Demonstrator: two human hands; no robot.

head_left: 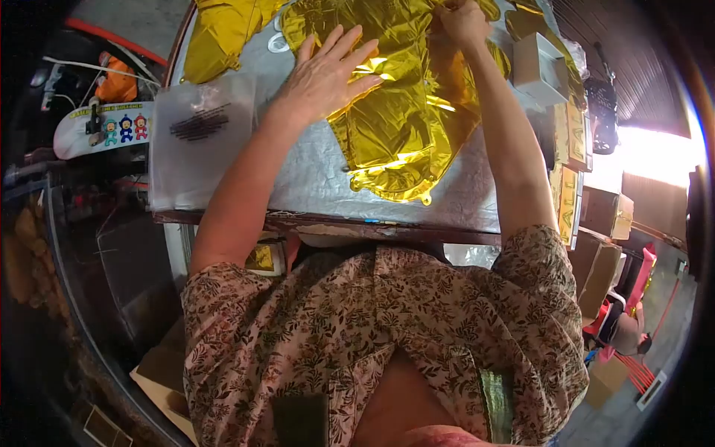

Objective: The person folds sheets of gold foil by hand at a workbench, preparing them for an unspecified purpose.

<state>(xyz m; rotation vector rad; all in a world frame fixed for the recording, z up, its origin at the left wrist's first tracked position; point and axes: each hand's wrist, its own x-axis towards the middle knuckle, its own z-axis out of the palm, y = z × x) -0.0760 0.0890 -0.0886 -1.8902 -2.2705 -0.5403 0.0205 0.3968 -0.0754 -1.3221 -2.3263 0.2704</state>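
Observation:
A flat, uninflated gold foil balloon (387, 127) lies on the table, creased and shiny, its rounded end with small tabs towards me. My left hand (328, 74) rests on its left side with the fingers spread and stretched out. At the far right of the foil, my right hand (463, 24) is closed, fingertips pinched at the balloon's edge; they are partly hidden. Another piece of gold foil (216, 41) lies at the upper left. Between the two, close to my left fingers, is a small roll of clear ribbon or tape (277, 43).
A clear plastic bag (201, 141) with dark thin strips lies at the table's left. An open white box (538, 71) stands at the right, near cardboard boxes (570, 141). Beyond the left edge is a skateboard (104, 128). The table (313, 179) has a silvery cover.

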